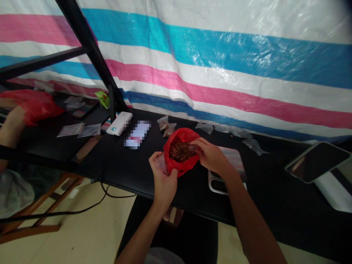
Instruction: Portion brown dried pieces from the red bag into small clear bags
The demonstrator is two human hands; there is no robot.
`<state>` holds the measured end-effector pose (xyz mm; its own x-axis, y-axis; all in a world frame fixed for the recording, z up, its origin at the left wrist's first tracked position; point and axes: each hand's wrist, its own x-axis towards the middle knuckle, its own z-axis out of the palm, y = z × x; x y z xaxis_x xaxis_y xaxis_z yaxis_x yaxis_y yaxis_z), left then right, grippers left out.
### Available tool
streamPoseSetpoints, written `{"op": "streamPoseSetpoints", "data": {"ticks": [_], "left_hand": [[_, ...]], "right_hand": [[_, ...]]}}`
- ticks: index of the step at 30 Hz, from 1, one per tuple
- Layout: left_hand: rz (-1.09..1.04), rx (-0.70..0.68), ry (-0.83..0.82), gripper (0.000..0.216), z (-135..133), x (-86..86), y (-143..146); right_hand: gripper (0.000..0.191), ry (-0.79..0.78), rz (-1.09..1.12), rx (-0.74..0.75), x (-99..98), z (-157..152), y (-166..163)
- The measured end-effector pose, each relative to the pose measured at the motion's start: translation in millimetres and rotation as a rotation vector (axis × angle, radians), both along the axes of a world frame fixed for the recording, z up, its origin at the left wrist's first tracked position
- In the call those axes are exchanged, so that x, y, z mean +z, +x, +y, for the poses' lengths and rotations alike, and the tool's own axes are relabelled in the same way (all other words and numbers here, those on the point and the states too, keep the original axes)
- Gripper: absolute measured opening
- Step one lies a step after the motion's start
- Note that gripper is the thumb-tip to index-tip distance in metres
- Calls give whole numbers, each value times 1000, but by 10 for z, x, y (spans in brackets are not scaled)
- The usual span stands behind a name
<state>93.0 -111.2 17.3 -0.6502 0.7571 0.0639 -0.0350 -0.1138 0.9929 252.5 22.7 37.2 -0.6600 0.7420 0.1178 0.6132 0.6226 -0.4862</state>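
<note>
A red plastic bag (187, 166) is held open above the black table, with brown, dry, crumbly bits (180, 151) inside it. My left hand (165, 183) grips the bag's near left side, and a small clear plastic bag (161, 164) shows between its thumb and fingers. At the right rim, my right hand (210, 154) reaches into the opening with its fingers pinched together. Something pale shows at those fingertips, too small to make out. Beyond the red bag lie small filled clear bags (166, 126) with brown contents.
A white-framed flat device (213, 185) sits under my right forearm. Several clear bags (205, 127) lie along the striped sheet. A phone (137, 135), a white box-shaped device (119, 123) and a tilted screen (317, 161) stand around. Beyond a black frame, another person's hand (12, 123) holds a red bag.
</note>
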Motion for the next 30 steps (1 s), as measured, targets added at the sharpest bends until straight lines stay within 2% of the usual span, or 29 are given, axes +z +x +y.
{"op": "streamPoseSetpoints", "data": {"ticks": [4,7,10,14,17,21,23,26,30], "left_hand": [[9,1,-21,55,6,35,-184],[49,-46,-13,52,55,50,-277],[143,-88,-102,51,115,14,-322],[227,-28,-209,54,171,-100,-324],[146,-62,-171,51,206,-129,-311],[73,-153,-53,45,248,-84,-321],[86,-135,-47,44,265,-84,-333],[85,-62,-94,43,288,-147,-335],[5,-139,-60,42,333,-265,-318]], "right_hand": [[37,74,-214,-139,66,-40,-12],[33,119,-286,-170,94,-61,-11],[33,117,-268,-129,85,-64,21],[35,88,-164,-45,49,-59,68],[35,69,-142,-16,17,-62,49],[36,37,-122,30,-53,-68,-50],[36,14,-96,57,-94,-70,-97],[37,4,-82,71,-133,-81,-138],[35,41,-116,29,-148,-113,-172]]}}
